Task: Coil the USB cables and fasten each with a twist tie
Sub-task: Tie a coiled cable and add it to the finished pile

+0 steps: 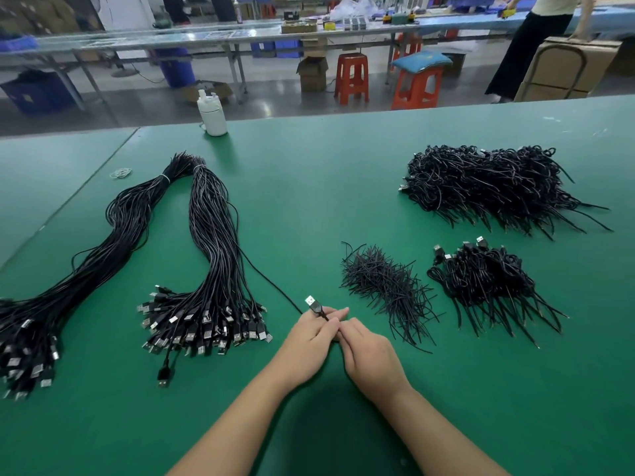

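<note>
- Green felt-like table (309, 201), seen from the head camera, carries the whole job: two long bundles of straight black USB cables (213, 255) lie on the left with their plugs fanned toward the person.
- A single black USB cable with a silver plug (311, 301) trails back from the hands toward the nearer bundle; its plug stands just above the left hand (311, 333).
- The left hand's fingers curl round the cable just below the plug; the right hand (367, 355) meets it fingertip to fingertip and seems to pinch the same cable, though the contact is too small to confirm.
- Judging by this, coiling of this cable is just beginning: no loops show yet.
- The loose heap of short black twist ties (385, 283) lies just beyond the right hand.
- Next the cable needs winding into even loops, then one tie from that heap.
- Coiled, tied cables sit in a small pile (481, 280) and a larger pile (488, 183) on the right.
</note>
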{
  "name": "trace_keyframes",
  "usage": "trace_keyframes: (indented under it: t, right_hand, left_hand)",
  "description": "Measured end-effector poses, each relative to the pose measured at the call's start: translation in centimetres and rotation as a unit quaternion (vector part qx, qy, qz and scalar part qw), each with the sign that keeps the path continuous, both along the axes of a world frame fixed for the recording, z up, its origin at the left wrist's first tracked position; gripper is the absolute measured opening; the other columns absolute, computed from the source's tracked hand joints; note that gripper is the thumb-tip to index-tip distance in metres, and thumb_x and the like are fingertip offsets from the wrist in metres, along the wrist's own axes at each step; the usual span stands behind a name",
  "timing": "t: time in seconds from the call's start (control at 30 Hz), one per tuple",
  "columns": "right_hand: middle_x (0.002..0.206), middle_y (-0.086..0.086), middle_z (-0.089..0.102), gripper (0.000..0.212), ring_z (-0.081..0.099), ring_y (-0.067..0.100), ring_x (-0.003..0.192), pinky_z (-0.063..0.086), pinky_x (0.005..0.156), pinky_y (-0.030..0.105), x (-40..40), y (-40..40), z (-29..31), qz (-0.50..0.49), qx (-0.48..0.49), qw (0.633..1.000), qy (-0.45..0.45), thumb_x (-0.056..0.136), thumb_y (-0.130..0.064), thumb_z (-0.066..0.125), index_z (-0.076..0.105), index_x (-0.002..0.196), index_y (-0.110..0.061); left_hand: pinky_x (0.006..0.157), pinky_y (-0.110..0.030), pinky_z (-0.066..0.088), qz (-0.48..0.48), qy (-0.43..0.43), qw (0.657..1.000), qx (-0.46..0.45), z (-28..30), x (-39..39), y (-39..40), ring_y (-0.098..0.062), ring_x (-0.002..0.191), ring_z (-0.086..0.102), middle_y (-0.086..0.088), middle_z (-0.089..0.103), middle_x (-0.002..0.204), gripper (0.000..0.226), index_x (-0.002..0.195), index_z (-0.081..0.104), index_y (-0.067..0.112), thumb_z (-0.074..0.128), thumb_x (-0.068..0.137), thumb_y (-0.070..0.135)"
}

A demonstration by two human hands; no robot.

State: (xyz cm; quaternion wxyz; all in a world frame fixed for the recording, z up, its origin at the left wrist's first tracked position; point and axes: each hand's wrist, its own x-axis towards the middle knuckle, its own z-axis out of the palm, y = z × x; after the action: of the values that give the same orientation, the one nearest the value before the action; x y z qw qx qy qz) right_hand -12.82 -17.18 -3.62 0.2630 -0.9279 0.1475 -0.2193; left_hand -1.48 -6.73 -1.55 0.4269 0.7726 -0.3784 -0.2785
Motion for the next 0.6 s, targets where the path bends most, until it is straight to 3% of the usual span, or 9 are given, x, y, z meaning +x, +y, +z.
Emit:
trace_keyframes:
  t: [0.17,0.27,0.33,0.4,0.5,0.57,0.6]
  right_hand:
    - [0.083,0.0,0.065,0.016,0.061,0.024,0.073,0.05,0.063,0.041,-0.1,0.0,0.3,0.02,0.023,1.0,0.003,0.1,-0.017,0.048,0.063,0.099,-0.014]
    - [0.081,0.001,0.06,0.015,0.057,0.026,0.067,0.048,0.058,0.041,0.0,0.1,0.4,0.025,0.001,1.0,0.005,0.1,-0.019,0.049,0.061,0.094,-0.012]
    - [0.08,0.001,0.053,0.017,0.051,0.028,0.061,0.045,0.053,0.043,0.1,0.1,0.4,0.02,-0.021,0.999,0.015,0.1,-0.022,0.048,0.057,0.09,-0.011]
    - [0.08,-0.001,0.048,0.017,0.048,0.026,0.061,0.044,0.053,0.043,0.2,0.0,0.2,0.017,-0.031,0.999,0.021,0.101,-0.024,0.046,0.051,0.088,-0.014]
    - [0.079,-0.009,0.039,0.018,0.043,0.019,0.064,0.042,0.055,0.04,0.5,0.0,0.1,0.009,-0.026,0.999,0.019,0.101,-0.025,0.046,0.046,0.086,-0.017]
    - [0.081,-0.008,0.043,0.016,0.046,0.019,0.069,0.044,0.058,0.04,0.5,0.0,0.2,0.009,-0.019,0.999,0.029,0.101,-0.025,0.047,0.048,0.087,-0.017]
    - [0.087,-0.006,0.05,0.013,0.051,0.021,0.075,0.047,0.062,0.041,0.5,-0.1,0.2,0.012,-0.016,0.999,0.042,0.101,-0.024,0.046,0.052,0.092,-0.016]
  left_hand:
    - [0.106,-0.008,0.03,0.002,0.084,0.996,-0.032,0.3,-0.2,0.1,0.012,0.125,0.047,0.032,0.059,0.126,0.038,0.12,0.062,0.049,0.034,0.094,0.047]
    - [0.11,-0.017,0.033,0.023,0.117,0.992,-0.05,0.1,-0.6,0.1,0.008,0.126,0.049,0.025,0.062,0.127,0.038,0.121,0.061,0.051,0.033,0.095,0.05]
    - [0.109,-0.021,0.033,0.052,0.114,0.99,-0.072,0.2,-0.8,-0.2,0.007,0.125,0.05,0.024,0.064,0.124,0.04,0.124,0.06,0.049,0.031,0.097,0.048]
    - [0.107,-0.016,0.032,0.078,0.067,0.989,-0.103,1.1,-0.9,-0.5,0.009,0.126,0.048,0.028,0.063,0.124,0.039,0.125,0.057,0.049,0.028,0.099,0.044]
    - [0.104,-0.012,0.036,0.082,0.042,0.979,-0.184,2.9,-1.4,-1.0,0.001,0.124,0.054,0.019,0.067,0.122,0.043,0.126,0.061,0.033,0.026,0.102,0.037]
    - [0.098,-0.024,0.049,0.103,0.151,0.952,-0.246,4.4,-1.7,-1.6,-0.016,0.114,0.065,-0.001,0.074,0.112,0.048,0.116,0.067,0.014,0.027,0.101,0.036]
    - [0.088,-0.031,0.056,0.108,0.228,0.93,-0.267,5.4,-1.6,-1.7,-0.027,0.104,0.07,-0.012,0.075,0.103,0.05,0.107,0.069,0.008,0.028,0.1,0.036]
